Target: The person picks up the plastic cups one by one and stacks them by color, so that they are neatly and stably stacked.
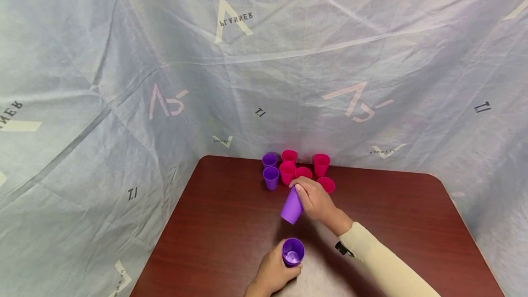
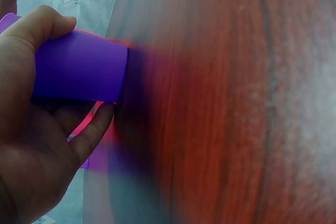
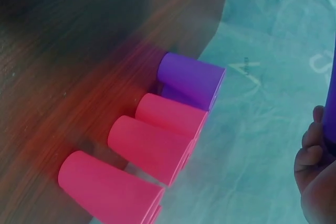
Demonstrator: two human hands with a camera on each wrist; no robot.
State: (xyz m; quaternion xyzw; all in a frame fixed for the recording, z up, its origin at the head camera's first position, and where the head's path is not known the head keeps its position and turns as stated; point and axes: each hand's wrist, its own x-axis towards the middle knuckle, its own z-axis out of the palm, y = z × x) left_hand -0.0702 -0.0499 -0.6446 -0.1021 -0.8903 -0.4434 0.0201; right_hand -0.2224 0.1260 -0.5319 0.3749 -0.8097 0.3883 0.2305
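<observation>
Left hand (image 1: 274, 267) gripping an open-topped purple cup (image 1: 293, 252) low over the wood-grain desk (image 1: 214, 223), right hand (image 1: 316, 200) with its grip closed round a tilted purple cup (image 1: 291, 207) just beyond, purple tumblers (image 1: 271, 178) and pink tumblers (image 1: 287, 174) grouped behind.

In the head view I count four purple cups (image 1: 271, 179) and five pink cups (image 1: 321, 167), any nested ones indistinguishable, plus one left hand (image 1: 274, 266), one right hand (image 1: 316, 199) and one table (image 1: 218, 223).
</observation>
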